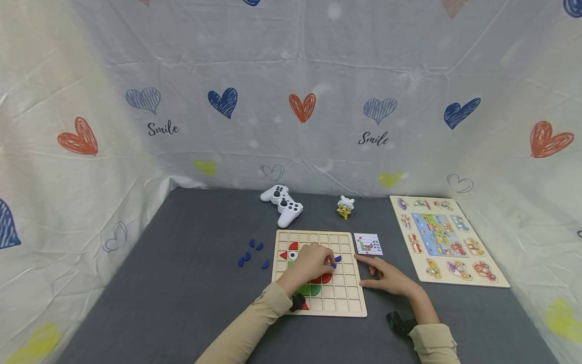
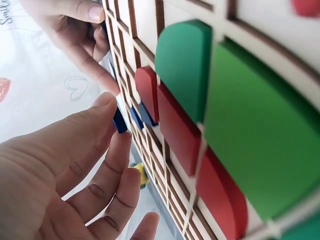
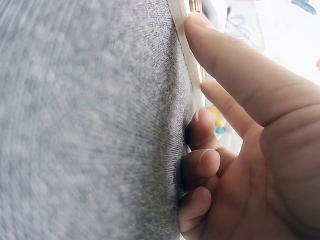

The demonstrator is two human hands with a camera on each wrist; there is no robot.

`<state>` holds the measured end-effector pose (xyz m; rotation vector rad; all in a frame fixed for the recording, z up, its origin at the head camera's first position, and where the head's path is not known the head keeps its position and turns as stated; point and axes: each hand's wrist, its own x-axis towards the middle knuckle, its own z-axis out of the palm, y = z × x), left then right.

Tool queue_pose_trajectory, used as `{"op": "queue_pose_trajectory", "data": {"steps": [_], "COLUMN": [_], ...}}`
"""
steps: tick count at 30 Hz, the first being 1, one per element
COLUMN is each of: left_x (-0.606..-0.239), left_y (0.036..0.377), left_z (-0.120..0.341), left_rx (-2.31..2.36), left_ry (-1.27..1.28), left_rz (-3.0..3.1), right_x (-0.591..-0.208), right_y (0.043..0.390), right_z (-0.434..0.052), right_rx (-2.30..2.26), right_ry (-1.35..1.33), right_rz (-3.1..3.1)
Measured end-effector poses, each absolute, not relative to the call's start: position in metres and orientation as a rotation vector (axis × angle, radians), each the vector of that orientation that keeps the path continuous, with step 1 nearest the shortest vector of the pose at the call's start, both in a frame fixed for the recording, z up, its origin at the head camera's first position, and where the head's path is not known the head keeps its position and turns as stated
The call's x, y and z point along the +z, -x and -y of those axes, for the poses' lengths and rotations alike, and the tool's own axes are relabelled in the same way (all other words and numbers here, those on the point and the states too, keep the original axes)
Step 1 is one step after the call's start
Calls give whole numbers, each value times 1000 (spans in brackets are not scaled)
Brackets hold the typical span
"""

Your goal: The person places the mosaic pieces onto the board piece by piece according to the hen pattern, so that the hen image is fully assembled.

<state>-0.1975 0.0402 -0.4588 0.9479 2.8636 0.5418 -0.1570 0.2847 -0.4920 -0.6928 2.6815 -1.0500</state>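
Note:
A wooden grid board (image 1: 347, 298) lies on the grey cloth, with red and green pieces set in its cells. My left hand (image 1: 331, 263) hovers over the board's middle and pinches a small blue piece (image 1: 334, 265) at its fingertips. In the left wrist view that blue piece (image 2: 120, 122) sits under the left hand (image 2: 114, 115), beside a red piece (image 2: 147, 90) and a green piece (image 2: 185, 65). My right hand (image 1: 370, 268) rests on the cloth with a straight thumb against the board's right edge (image 3: 181, 30). The right hand (image 3: 196, 70) holds nothing, and three of its fingers curl against the cloth.
Several loose blue pieces (image 1: 252, 253) lie left of the board. A pattern card (image 1: 368, 243) sits at its top right corner. Behind are a white game controller (image 1: 283, 203) and a small toy figure (image 1: 345, 206). A vehicle puzzle board (image 1: 447, 238) lies at the right. Heart-printed sheets wall the table.

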Motion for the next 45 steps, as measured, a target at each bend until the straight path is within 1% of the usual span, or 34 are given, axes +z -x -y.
{"op": "queue_pose_trajectory", "data": {"steps": [11, 23, 35, 45], "left_x": [-466, -465, -459, -454], "left_y": [203, 202, 194, 189], "left_z": [-63, -65, -48, -16], "left_rx": [451, 426, 598, 725], "left_ry": [-941, -939, -946, -916], "left_rz": [-2855, -2810, -2858, -2901], "right_x": [-495, -493, -494, -494], "right_y": [157, 158, 157, 158], "right_z": [-288, -288, -287, -287], "right_rx": [-1053, -1057, -1051, -1041], "right_ry": [739, 691, 707, 684], "right_rz": [-2692, -2675, -2685, -2692]}}
